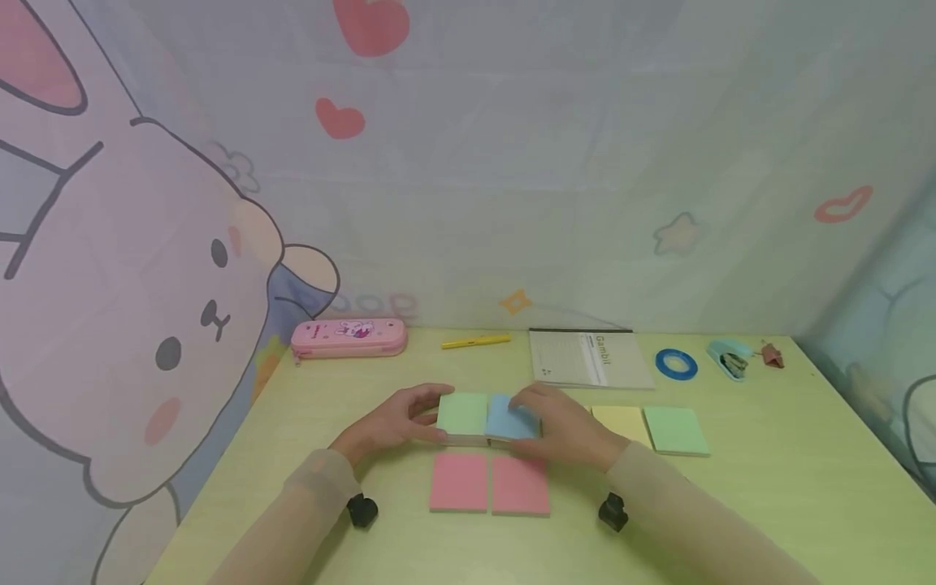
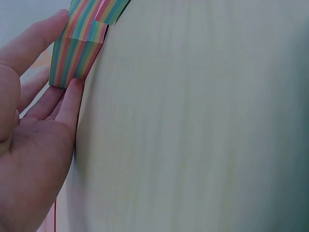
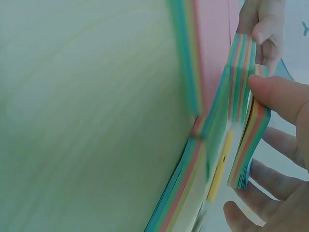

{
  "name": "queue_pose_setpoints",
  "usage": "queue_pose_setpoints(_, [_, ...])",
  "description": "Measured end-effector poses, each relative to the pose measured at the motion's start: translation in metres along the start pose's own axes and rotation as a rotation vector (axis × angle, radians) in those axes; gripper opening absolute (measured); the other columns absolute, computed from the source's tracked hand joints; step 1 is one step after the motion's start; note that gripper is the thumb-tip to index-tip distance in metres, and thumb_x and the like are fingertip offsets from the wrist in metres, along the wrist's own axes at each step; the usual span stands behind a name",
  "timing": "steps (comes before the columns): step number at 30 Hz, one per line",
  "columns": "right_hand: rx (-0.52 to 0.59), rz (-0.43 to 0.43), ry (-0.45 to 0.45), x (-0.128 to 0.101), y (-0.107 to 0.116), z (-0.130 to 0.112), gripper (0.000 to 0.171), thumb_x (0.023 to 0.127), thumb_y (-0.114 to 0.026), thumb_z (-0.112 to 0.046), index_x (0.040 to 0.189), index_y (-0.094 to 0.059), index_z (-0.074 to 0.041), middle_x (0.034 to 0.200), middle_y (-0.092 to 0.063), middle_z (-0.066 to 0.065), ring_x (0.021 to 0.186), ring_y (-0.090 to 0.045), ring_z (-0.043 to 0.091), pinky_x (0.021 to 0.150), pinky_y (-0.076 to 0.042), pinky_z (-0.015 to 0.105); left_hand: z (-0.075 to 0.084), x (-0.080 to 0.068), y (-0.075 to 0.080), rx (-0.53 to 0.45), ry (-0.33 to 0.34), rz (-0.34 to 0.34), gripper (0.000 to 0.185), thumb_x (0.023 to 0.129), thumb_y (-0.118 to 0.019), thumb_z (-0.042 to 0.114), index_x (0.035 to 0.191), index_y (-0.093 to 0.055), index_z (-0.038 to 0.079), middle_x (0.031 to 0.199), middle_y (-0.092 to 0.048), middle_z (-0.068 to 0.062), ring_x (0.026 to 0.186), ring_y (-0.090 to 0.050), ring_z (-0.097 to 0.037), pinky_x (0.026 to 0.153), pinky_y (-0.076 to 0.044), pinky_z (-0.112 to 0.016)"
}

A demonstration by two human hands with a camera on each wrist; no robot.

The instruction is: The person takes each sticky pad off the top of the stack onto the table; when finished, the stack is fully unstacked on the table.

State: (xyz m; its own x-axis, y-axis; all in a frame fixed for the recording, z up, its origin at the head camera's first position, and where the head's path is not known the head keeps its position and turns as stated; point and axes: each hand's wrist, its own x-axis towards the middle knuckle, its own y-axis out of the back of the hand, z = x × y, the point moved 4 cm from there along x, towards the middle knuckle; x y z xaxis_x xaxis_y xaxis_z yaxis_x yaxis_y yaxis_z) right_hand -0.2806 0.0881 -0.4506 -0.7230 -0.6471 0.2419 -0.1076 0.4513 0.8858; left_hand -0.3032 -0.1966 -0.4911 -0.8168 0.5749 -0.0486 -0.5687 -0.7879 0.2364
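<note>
We see the left hand [image 1: 395, 422] gripping a green-topped square sticky-note pad [image 1: 463, 414], the right hand [image 1: 566, 426] pinching a blue-topped pad [image 1: 509, 420], pads touching.

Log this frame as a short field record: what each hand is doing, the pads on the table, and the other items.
left hand: grips the green-topped pad at its left edge
right hand: grips the blue-topped pad from the right
pad contact: green and blue pads side by side, touching
pink pads: two, side by side, nearer the person, untouched
other pads: yellow pad and green pad, right of the hands
far edge: pencil case, yellow pen, notebook, tape roll
surface: table
</note>
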Motion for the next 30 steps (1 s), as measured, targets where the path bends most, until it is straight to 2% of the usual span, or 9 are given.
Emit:
queue_pose_setpoints(6, [0.000,0.023,-0.035,-0.028,0.016,0.016,0.044,0.087,-0.088,-0.030,0.121,-0.069,-0.011,0.135,-0.064,0.010,0.133,-0.056,0.033,0.112,-0.049,0.052,-0.001,-0.001,0.001,0.004,0.015,0.005,0.080,0.089,-0.084,0.005,0.158,-0.042,0.002,0.163,-0.042,-0.019,0.152,-0.038,-0.037,0.120,-0.042,-0.039])
queue_pose_setpoints(12, [-0.048,0.060,-0.012,-0.057,0.029,0.024,0.039,0.085,-0.089,-0.028,0.118,-0.070,-0.015,0.135,-0.065,0.011,0.126,-0.059,0.035,0.103,-0.055,0.053,-0.001,-0.001,0.001,0.002,0.011,-0.002,0.081,0.090,-0.083,0.006,0.158,-0.040,0.000,0.163,-0.040,-0.023,0.151,-0.039,-0.041,0.119,-0.043,-0.039])
queue_pose_setpoints(19, [-0.049,0.036,0.026,-0.085,0.034,0.032,0.037,0.086,-0.089,-0.032,0.116,-0.069,-0.023,0.139,-0.065,0.006,0.129,-0.058,0.033,0.105,-0.053,0.055,-0.001,0.000,0.001,-0.010,0.001,0.000,0.081,0.089,-0.083,0.001,0.158,-0.041,0.001,0.163,-0.041,-0.021,0.151,-0.040,-0.038,0.119,-0.043,-0.037])
queue_pose_setpoints(25, [-0.022,-0.010,0.018,-0.105,0.037,0.026,0.034,0.085,-0.090,-0.034,0.111,-0.068,-0.029,0.139,-0.064,0.005,0.128,-0.058,0.034,0.104,-0.054,0.057,-0.002,0.000,0.000,-0.025,-0.001,-0.006,0.081,0.089,-0.083,0.000,0.158,-0.041,0.001,0.163,-0.041,-0.020,0.151,-0.040,-0.038,0.119,-0.044,-0.036])
queue_pose_setpoints(30, [-0.022,-0.046,0.036,-0.116,0.033,0.024,0.032,0.085,-0.089,-0.039,0.108,-0.068,-0.033,0.139,-0.063,0.001,0.124,-0.058,0.024,0.102,-0.057,0.048,-0.004,0.001,0.000,-0.035,0.002,-0.005,0.081,0.088,-0.083,0.000,0.158,-0.042,0.002,0.162,-0.042,-0.020,0.150,-0.042,-0.038,0.118,-0.045,-0.035])
